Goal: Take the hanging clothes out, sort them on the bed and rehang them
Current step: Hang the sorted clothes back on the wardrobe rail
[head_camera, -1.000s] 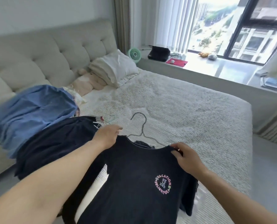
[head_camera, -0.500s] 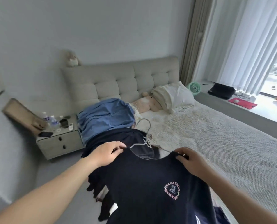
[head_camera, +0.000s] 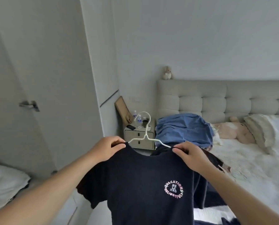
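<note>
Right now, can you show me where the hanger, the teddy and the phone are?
hanger point(head_camera: 145, 125), head view, on the neck below its hook.
teddy point(head_camera: 167, 73), head view, on its body, atop the headboard.
phone point(head_camera: 131, 127), head view, on its dark screen, on the nightstand.

I read the T-shirt point(head_camera: 135, 184) as dark navy, plain apart from a round chest print of pink letters around a pale motif. Its hanger point(head_camera: 146, 135) is white. On the bed point(head_camera: 249, 168), under a cream-white textured cover, I see a blue denim-coloured garment point(head_camera: 184, 127) and a pale pink plush toy point(head_camera: 233, 130). I make the tufted headboard point(head_camera: 216, 101) beige-grey, the nightstand point(head_camera: 139, 135) off-white and the door point(head_camera: 38, 78) white.
</note>
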